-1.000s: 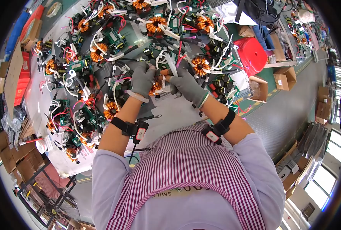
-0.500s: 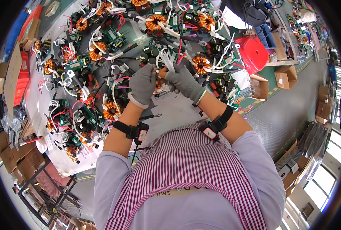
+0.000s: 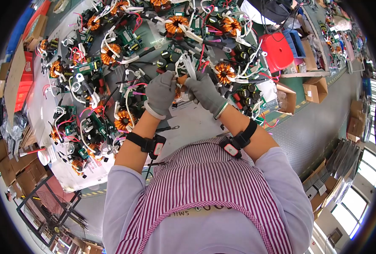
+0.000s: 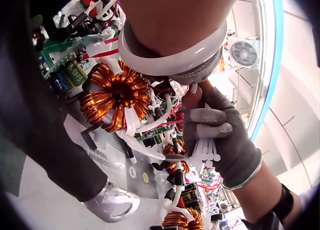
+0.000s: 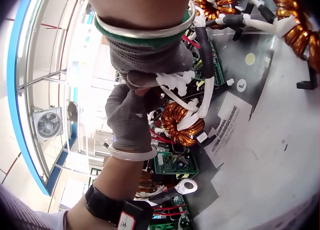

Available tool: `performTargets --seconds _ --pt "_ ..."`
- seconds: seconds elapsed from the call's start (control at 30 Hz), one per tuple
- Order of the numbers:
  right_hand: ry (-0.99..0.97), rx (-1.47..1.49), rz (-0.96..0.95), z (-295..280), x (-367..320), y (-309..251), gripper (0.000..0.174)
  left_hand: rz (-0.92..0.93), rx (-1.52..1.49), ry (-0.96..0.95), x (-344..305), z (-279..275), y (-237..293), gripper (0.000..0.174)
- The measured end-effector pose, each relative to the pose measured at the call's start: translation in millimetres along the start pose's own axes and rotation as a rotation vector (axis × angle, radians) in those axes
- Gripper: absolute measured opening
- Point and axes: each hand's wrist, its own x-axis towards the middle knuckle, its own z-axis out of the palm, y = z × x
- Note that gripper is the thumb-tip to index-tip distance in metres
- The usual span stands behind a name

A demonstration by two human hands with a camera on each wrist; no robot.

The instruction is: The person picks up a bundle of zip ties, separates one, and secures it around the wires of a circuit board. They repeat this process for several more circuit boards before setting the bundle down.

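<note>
Both hands wear grey gloves with bare fingertips and meet over the circuit boards. My right hand [image 3: 205,94] grips a bundle of white cable ties [image 3: 189,67]; their square heads [image 4: 204,152] stick out below the fist in the left wrist view. Close beside it, my left hand [image 3: 160,91] has its fingers curled and pinches a thin white strip, of which a short tip [image 4: 194,88] shows; the rest is hidden by the glove. Just below the hands sits a copper-wound coil [image 5: 181,124] with thick white leads, on its board.
Several more boards with copper coils [image 3: 110,54], black capacitors and loose leads cover the table [image 3: 188,122]. A red stool [image 3: 277,53] stands to the right, with cardboard boxes [image 3: 315,89] near it. A lead with a metal ring lug [image 3: 176,127] lies close to the apron.
My left hand has turned and its fingers have drawn in closer, up beside the right hand. The right hand keeps its grip on the cable ties and has barely moved.
</note>
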Motion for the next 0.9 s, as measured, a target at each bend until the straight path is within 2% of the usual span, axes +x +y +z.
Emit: performTargets --seconds 0.27,0.47,0.7,0.9 --pt "-0.088 0.032 -0.006 -4.2 -5.1 -1.3 0.021 -0.038 0.038 -0.030 0.5 -1.0 -2.1 0.012" --pt "-0.074 0.032 -0.038 -1.9 -3.7 -0.8 0.020 0.058 0.066 0.006 0.4 2.4 -2.9 0.015" --pt "-0.056 0.003 0.004 -0.5 -0.8 0.0 0.019 -0.018 0.047 -0.008 -1.9 3.9 -5.2 0.015" --pt "-0.061 0.070 -0.042 1.4 -1.4 2.8 0.021 -0.057 0.039 -0.037 1.5 -3.2 1.9 0.012"
